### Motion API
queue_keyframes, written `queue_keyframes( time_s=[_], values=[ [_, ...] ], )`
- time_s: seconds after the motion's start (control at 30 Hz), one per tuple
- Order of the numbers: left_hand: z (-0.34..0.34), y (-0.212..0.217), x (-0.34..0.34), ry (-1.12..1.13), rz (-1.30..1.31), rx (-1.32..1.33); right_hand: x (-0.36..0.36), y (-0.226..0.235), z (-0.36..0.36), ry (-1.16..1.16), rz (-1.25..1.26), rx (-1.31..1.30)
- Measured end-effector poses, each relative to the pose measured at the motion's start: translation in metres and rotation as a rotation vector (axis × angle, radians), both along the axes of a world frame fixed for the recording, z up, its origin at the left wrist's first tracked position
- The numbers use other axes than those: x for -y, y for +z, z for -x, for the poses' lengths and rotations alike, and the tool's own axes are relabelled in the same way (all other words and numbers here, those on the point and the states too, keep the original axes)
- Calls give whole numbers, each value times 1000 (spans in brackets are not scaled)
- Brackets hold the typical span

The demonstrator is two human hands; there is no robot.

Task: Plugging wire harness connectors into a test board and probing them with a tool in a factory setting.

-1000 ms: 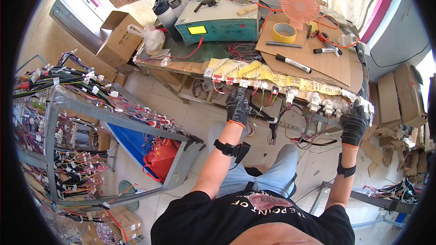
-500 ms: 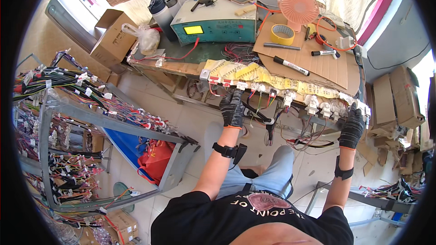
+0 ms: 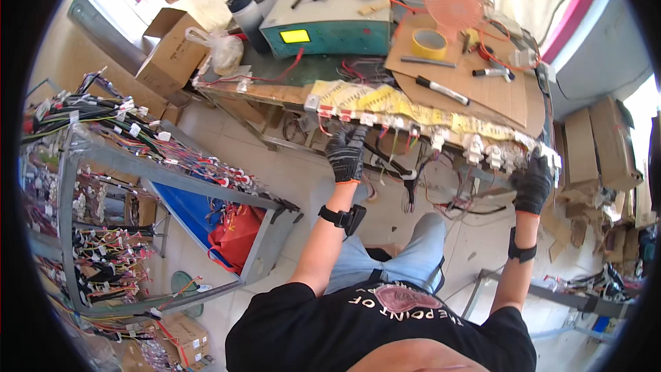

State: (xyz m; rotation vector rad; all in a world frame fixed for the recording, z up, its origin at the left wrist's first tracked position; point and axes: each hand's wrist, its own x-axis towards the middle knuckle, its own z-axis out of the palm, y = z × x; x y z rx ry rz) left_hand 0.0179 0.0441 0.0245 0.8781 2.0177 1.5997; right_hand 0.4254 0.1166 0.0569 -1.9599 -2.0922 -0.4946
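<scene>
Both my hands wear dark grey knit gloves with orange cuffs. Along the bench's front edge runs a row of white plug connectors, with loose wires hanging beneath. My left hand is closed at the left part of this row, its fingertips at a white connector. At the row's right end, my right hand has its fingers bent together against the connectors; what they grip is hidden. Yellow labelled tape lies just above the row. Dark cable hangs right of my left hand.
On the bench stand a teal test box with a lit display, a bottle and a pink fan. Yellow tape and a marker lie on cardboard. A metal rack full of wire harnesses stands left.
My left hand has shifted slightly left and its fingers have bent a little more. My right hand stays at the row's right end. The view has moved slightly.
</scene>
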Motion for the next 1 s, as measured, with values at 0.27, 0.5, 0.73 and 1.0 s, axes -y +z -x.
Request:
queue_keyframes(
  time_s=[0.27,0.5,0.73,1.0],
  values=[
    [-14,85,-118,-672,-183,-1048,54,53,54,149,-282,-175],
    [-25,28,-118,-964,-724,-1191,107,31,137,300,777,-2021],
    [-12,69,44,-828,-87,-155,14,36,222,458,98,-1125],
    [3,43,42,-785,55,178,4,30,245,413,47,-1011]
  ],
)
